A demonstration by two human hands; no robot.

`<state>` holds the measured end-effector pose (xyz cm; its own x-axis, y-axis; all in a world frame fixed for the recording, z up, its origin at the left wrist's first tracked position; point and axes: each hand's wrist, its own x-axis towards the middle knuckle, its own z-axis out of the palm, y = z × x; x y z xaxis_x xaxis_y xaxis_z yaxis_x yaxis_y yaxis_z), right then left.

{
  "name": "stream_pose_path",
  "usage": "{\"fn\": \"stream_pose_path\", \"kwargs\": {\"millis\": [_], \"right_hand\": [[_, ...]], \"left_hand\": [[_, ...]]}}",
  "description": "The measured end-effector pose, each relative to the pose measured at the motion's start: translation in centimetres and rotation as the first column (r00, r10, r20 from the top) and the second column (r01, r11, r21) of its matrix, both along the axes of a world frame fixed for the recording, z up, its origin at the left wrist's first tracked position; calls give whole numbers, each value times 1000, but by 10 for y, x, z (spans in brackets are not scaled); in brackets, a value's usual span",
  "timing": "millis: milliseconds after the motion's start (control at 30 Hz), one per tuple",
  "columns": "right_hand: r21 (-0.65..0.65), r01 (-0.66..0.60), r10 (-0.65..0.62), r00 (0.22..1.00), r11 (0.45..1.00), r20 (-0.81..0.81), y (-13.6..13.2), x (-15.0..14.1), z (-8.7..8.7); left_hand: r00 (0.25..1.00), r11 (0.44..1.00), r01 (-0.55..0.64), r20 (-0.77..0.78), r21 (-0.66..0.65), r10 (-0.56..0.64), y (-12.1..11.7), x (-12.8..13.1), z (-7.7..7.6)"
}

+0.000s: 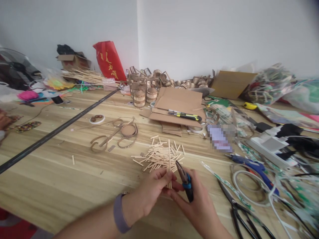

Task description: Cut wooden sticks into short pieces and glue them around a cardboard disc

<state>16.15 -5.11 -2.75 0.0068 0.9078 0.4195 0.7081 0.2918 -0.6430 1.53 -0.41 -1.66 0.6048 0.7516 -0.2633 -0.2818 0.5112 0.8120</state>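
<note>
My left hand (159,182) pinches a thin wooden stick (169,152) that stands upright between thumb and fingers; a few more stick ends seem to show at its base. Close beside it, my right hand (195,196) is wrapped round pliers (185,179) with black and blue handles, their dark jaws pointing up and to the left. The right fingertips come near the left hand below the stick. Just beyond both hands lies a loose pile of short cut wooden sticks (158,156).
Black scissors (239,209), a blue glue gun (256,167) and a white power strip (271,149) lie at right. Cardboard (179,99) with utility knives (184,115) sits behind the pile, near small woven baskets (139,98). A person's hand (4,119) shows at far left.
</note>
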Motion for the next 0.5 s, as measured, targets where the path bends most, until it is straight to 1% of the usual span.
{"fn": "stream_pose_path", "kwargs": {"millis": [133,233,333,433,500], "right_hand": [[29,-17,16,999,999,36,1,-1,3],[43,-26,25,1000,999,17,2,0,4],[14,-27,28,997,1000,-75,2,2,4],[-71,53,-67,977,996,-202,2,1,4],[-145,68,-107,953,987,-283,2,-3,6]], "left_hand": [[999,1000,-12,43,7,12,-4,4,0],[999,1000,-28,45,-6,29,-6,4,2],[995,995,-98,-15,0,98,-3,-1,4],[977,977,-195,-75,81,201,2,-6,5],[970,971,-210,-97,115,221,4,-7,5]]}}
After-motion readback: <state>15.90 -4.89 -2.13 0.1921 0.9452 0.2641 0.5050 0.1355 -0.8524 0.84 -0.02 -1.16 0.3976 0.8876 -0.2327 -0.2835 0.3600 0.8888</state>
